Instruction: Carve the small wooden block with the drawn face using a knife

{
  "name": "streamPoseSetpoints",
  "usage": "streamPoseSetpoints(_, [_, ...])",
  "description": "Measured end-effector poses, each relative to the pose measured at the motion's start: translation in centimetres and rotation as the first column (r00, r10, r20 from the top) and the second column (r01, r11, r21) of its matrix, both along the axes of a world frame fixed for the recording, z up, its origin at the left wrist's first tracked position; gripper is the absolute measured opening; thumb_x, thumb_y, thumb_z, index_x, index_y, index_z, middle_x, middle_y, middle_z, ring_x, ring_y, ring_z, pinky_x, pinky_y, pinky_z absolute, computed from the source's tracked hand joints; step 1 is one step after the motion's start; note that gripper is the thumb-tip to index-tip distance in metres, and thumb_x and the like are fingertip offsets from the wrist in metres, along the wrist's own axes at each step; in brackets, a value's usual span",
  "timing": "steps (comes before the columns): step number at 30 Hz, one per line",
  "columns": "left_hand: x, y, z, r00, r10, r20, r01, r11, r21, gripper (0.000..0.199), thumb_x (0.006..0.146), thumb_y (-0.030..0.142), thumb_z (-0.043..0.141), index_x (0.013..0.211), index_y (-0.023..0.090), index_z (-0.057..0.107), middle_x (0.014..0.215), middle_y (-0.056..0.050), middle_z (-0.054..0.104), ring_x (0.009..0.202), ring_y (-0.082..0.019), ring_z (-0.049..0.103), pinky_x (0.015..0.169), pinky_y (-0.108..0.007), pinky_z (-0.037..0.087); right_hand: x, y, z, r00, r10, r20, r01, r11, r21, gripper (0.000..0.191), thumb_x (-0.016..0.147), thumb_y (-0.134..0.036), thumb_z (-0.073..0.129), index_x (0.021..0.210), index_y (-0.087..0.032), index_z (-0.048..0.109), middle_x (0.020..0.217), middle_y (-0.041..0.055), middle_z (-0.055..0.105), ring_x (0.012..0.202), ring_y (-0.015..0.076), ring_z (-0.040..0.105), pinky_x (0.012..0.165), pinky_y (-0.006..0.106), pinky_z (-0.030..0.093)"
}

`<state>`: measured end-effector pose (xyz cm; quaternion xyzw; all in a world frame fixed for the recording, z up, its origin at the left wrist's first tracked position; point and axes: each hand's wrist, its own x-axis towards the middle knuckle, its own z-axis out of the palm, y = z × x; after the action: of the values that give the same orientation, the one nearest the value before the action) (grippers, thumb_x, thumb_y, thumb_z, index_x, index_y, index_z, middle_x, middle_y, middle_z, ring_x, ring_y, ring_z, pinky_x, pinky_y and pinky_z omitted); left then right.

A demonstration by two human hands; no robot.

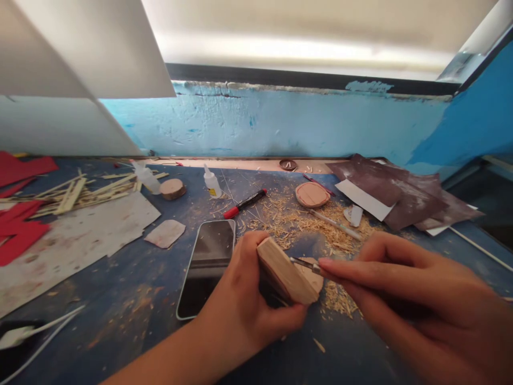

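Note:
My left hand grips a pale wooden block, fingers round its far end and thumb at its near end. The block is held tilted above the blue table. My right hand pinches a thin metal-tipped carving tool, whose tip points left at the block's upper right edge. Whether the tip touches the wood is hard to tell. Behind the block, a pale wooden piece partly shows. Wood shavings lie on the table below and beyond it.
A phone lies left of the block. Further back are a red-capped marker, a glue bottle, a round wood slice and a white-handled tool. Sandpaper sheets lie right; wooden sticks and grey card left.

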<state>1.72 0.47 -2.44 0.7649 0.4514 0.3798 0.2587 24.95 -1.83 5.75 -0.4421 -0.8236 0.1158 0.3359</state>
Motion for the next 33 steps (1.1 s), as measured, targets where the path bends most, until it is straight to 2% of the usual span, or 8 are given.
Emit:
streamPoseSetpoints(4, [0.1, 0.0, 0.1, 1.0, 0.003, 0.003, -0.003, 0.999, -0.033, 0.072, 0.068, 0.024, 0.084, 0.122, 0.03, 0.037, 0.104, 0.001, 0.05, 0.083, -0.017, 0.057, 0.072, -0.033, 0.049, -0.3, 0.0, 0.0, 1.0, 0.015, 0.001, -0.015, 1.0, 0.006, 0.035, 0.09, -0.014, 0.063, 0.116, -0.029, 0.082, 0.079, 0.0012, 0.066, 0.053, 0.0072, 0.066, 0.04, 0.012, 0.052])
streamPoseSetpoints(10, [0.1, -0.2, 0.0, 1.0, 0.009, 0.019, -0.009, 1.0, -0.011, 0.071, 0.068, 0.026, 0.084, 0.122, 0.03, 0.038, 0.105, 0.0, 0.049, 0.083, -0.017, 0.057, 0.071, -0.033, 0.05, -0.2, -0.5, -0.4, 1.0, 0.009, -0.007, -0.009, 1.0, 0.014, 0.038, 0.09, -0.013, 0.062, 0.119, -0.028, 0.081, 0.083, 0.0024, 0.068, 0.051, 0.0071, 0.065, 0.039, 0.012, 0.052])
streamPoseSetpoints(18, [0.2, 0.0, 0.1, 1.0, -0.001, 0.028, 0.002, 1.0, -0.015, 0.072, 0.067, 0.026, 0.084, 0.12, 0.03, 0.037, 0.102, 0.001, 0.05, 0.084, -0.019, 0.057, 0.072, -0.035, 0.051, -0.6, -0.6, -0.5, 1.0, 0.018, -0.003, -0.018, 0.999, 0.045, 0.039, 0.09, -0.012, 0.062, 0.12, -0.026, 0.081, 0.082, 0.0037, 0.067, 0.056, 0.0093, 0.068, 0.042, 0.013, 0.055])
streamPoseSetpoints(23, [0.6, -0.4, 0.2, 0.993, -0.119, 0.01, 0.117, 0.987, 0.114, 0.075, 0.07, 0.028, 0.089, 0.123, 0.032, 0.036, 0.111, -0.003, 0.051, 0.106, -0.026, 0.056, 0.092, -0.046, 0.053, -1.7, -2.1, -1.3, 0.999, -0.005, -0.041, 0.003, 0.998, -0.062, 0.041, 0.091, -0.014, 0.065, 0.121, -0.038, 0.08, 0.076, 0.0008, 0.069, 0.051, 0.0125, 0.066, 0.035, 0.015, 0.052])
streamPoseSetpoints(25, [0.6, -0.6, 0.0, 0.993, -0.119, 0.002, 0.117, 0.984, 0.134, 0.077, 0.069, 0.026, 0.088, 0.126, 0.031, 0.036, 0.114, -0.004, 0.05, 0.109, -0.027, 0.055, 0.096, -0.048, 0.051, -1.7, -2.3, -1.4, 0.996, -0.037, -0.086, 0.032, 0.998, -0.052, 0.042, 0.092, -0.014, 0.065, 0.124, -0.039, 0.078, 0.079, 0.0009, 0.07, 0.052, 0.0128, 0.067, 0.033, 0.016, 0.051])
streamPoseSetpoints(27, [0.5, -0.6, -0.2, 0.995, -0.096, 0.008, 0.095, 0.989, 0.114, 0.08, 0.067, 0.025, 0.088, 0.128, 0.03, 0.036, 0.115, -0.005, 0.05, 0.106, -0.027, 0.056, 0.092, -0.046, 0.053, -1.3, -1.9, -1.1, 0.993, -0.042, -0.114, 0.039, 0.999, -0.027, 0.041, 0.092, -0.017, 0.066, 0.125, -0.038, 0.077, 0.083, 0.0015, 0.07, 0.058, 0.0125, 0.07, 0.038, 0.015, 0.054])
streamPoseSetpoints(30, [0.3, -0.5, -0.4, 0.998, -0.067, 0.018, 0.066, 0.996, 0.068, 0.084, 0.064, 0.026, 0.087, 0.13, 0.031, 0.036, 0.116, -0.005, 0.05, 0.102, -0.026, 0.058, 0.086, -0.044, 0.053, -0.8, -0.7, -0.3, 0.99, -0.033, -0.138, 0.03, 0.999, -0.027, 0.033, 0.091, -0.019, 0.069, 0.117, -0.034, 0.081, 0.084, 0.0014, 0.072, 0.064, 0.012, 0.073, 0.046, 0.014, 0.058])
streamPoseSetpoints(33, [0.0, -0.2, -0.2, 0.998, -0.058, 0.014, 0.057, 0.997, 0.042, 0.083, 0.065, 0.026, 0.087, 0.131, 0.032, 0.037, 0.117, -0.004, 0.052, 0.099, -0.024, 0.061, 0.084, -0.04, 0.054, -0.7, 0.3, 0.2, 0.965, -0.056, -0.257, 0.022, 0.991, -0.135, 0.022, 0.089, -0.018, 0.072, 0.104, -0.029, 0.083, 0.09, 0.0027, 0.079, 0.076, 0.0158, 0.08, 0.06, 0.015, 0.065])
